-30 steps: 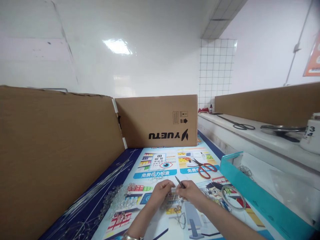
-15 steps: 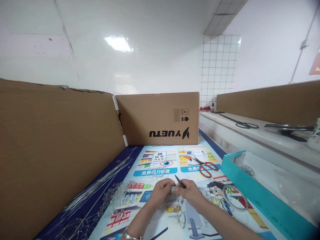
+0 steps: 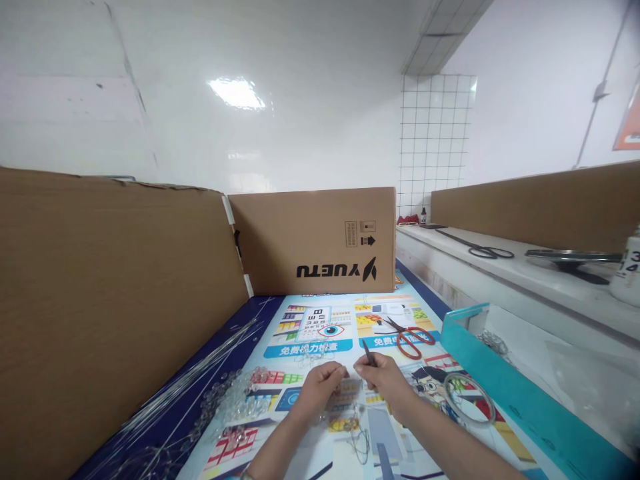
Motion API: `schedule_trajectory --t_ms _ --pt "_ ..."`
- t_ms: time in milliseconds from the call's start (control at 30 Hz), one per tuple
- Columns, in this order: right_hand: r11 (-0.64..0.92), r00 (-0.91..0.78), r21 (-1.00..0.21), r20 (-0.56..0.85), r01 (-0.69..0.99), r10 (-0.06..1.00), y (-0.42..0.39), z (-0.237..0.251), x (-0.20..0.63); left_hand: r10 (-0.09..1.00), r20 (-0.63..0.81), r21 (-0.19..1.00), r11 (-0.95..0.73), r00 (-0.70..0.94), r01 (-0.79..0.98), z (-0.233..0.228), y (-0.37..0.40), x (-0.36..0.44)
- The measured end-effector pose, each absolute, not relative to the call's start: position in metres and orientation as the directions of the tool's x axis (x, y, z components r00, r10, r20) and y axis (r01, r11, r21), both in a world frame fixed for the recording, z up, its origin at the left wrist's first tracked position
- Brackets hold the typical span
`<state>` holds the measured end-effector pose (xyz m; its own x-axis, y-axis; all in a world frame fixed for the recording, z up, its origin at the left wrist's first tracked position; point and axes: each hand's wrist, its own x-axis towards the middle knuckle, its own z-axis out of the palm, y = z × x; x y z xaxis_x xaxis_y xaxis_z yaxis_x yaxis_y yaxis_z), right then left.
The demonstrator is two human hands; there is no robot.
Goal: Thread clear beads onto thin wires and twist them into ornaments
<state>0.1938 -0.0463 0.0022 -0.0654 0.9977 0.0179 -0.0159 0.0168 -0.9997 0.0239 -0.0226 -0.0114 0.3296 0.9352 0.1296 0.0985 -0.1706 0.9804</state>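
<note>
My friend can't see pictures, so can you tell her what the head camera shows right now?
Two hands meet over a colourful poster on a table: the right hand pinches a thin dark tool, and the left hand holds a small clear piece. Red scissors lie beyond them, clear beads to the left, and cardboard walls stand around.

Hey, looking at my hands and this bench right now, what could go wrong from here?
1. The right hand holds a thin dark pointed tool close to the left hand; a slip might jab a finger.
2. The clear beads lie loose beside the left forearm; a nudge could scatter them.
3. The red-handled scissors lie open just beyond the hands, so a forward reach might catch the blades.
</note>
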Motion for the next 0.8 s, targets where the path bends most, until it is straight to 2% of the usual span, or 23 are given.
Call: schedule_trajectory --t_ms 467,800 --pt "-0.05 -0.153 -0.998 -0.043 -0.042 0.987 -0.048 0.011 0.202 0.939 0.153 0.976 -0.191 0.307 0.099 -0.009 -0.024 0.025" --pt "-0.018 -0.165 -0.996 -0.033 0.093 0.986 -0.048 0.02 0.201 0.954 0.191 0.965 -0.226 0.231 0.134 -0.014 -0.018 0.019"
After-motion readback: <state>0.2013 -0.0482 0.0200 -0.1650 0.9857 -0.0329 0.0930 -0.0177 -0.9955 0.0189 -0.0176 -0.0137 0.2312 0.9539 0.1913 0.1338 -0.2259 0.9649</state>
